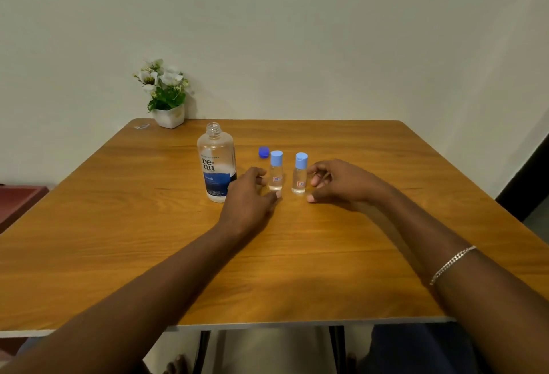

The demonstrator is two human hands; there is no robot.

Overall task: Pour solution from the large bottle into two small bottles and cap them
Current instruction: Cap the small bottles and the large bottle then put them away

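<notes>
Solution bottle (216,165) stands upright, uncapped neck pointing up.

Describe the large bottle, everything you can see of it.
The large bottle looks like clear plastic and stands upright on the wooden table, left of the nearest small bottle. Its threaded neck is open, uncapped. A label reads "renu" above a dark blue band. The left hand overlaps its lower right side; contact cannot be confirmed.
</notes>
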